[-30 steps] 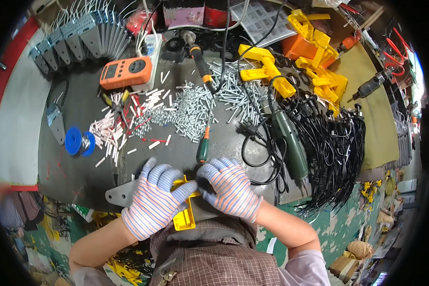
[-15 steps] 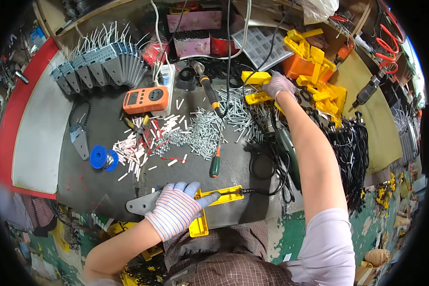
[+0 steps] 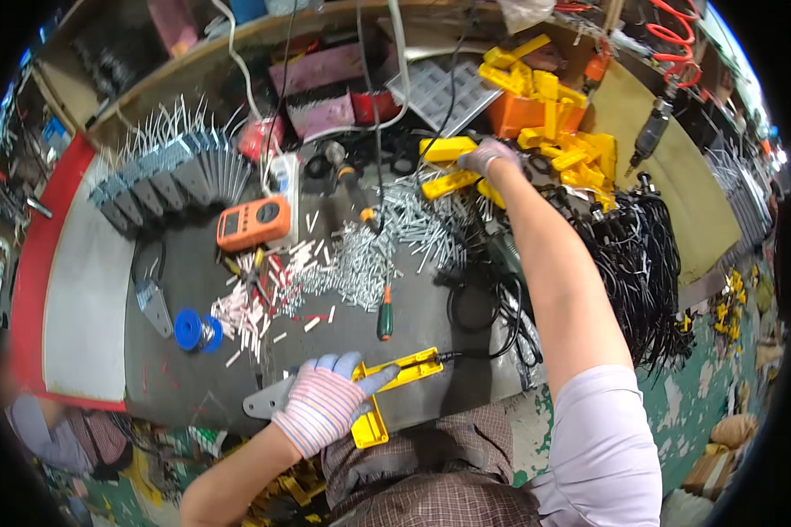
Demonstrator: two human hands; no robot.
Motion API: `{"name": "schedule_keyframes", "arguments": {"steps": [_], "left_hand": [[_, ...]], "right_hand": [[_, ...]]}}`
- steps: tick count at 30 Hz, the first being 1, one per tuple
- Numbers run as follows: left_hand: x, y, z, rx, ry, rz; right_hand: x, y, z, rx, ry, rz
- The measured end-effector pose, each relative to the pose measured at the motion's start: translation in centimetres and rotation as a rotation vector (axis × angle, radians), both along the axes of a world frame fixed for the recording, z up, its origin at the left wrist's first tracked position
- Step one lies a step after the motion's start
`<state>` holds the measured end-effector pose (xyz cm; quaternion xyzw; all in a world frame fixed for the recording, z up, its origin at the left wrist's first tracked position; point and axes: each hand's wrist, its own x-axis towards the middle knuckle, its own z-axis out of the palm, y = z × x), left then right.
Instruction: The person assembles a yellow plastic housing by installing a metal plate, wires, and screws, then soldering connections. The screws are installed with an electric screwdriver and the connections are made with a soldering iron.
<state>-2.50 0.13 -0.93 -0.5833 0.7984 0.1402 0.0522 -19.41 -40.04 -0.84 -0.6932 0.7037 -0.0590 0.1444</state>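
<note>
My left hand [image 3: 323, 402], in a striped glove with bluish fingertips, grips an open yellow plastic casing [image 3: 410, 371] at the table's near edge. Its thumb lies along the casing, and a black cord [image 3: 479, 354] enters at the right end. A grey metal plate [image 3: 264, 404] with holes sticks out on the left of this hand. My right arm reaches to the back, where my gloved right hand [image 3: 490, 158] is among yellow plastic pieces [image 3: 449, 184]. Another yellow block [image 3: 446, 149] lies beside its fingers, which are too blurred to show whether they hold anything.
Screws [image 3: 360, 263] and white sleeves [image 3: 242, 312] are heaped mid-table, with a green-handled screwdriver [image 3: 385, 321] nearby. An orange meter [image 3: 253, 223], solder spool [image 3: 195, 331] and metal plates [image 3: 171, 176] are at left. Black cords [image 3: 628, 272] and a hanging power screwdriver [image 3: 652, 133] are at right.
The whole view has tilted and shifted slightly. My right hand stays among the yellow pieces at the back, and my left hand keeps its grip on the casing.
</note>
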Motion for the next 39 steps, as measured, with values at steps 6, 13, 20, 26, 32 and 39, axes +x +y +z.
{"name": "schedule_keyframes", "arguments": {"steps": [6,13,20,26,32,39], "left_hand": [[-0.3,-0.6,0.2,0.027,-0.004,-0.003],[-0.1,0.4,-0.2,-0.045,-0.021,-0.023],[-0.6,0.2,0.0,0.0,-0.064,0.003],[-0.4,-0.2,0.8,0.005,0.039,0.075],[0.0,-0.1,-0.2,-0.084,0.033,0.049],[-0.1,0.0,-0.7,-0.109,0.003,0.012]], "right_hand": [[-0.8,-0.1,0.9,0.013,0.068,0.062],[-0.8,-0.8,-0.5,0.018,-0.064,0.071],[-3.3,-1.4,1.9,-0.619,0.173,0.095],[-9.5,6.3,5.3,-0.48,-0.942,0.042],[-6.0,25.1,-1.9,0.13,-1.576,0.353],[-4.1,30.6,-1.5,0.051,-1.238,0.42]]}}
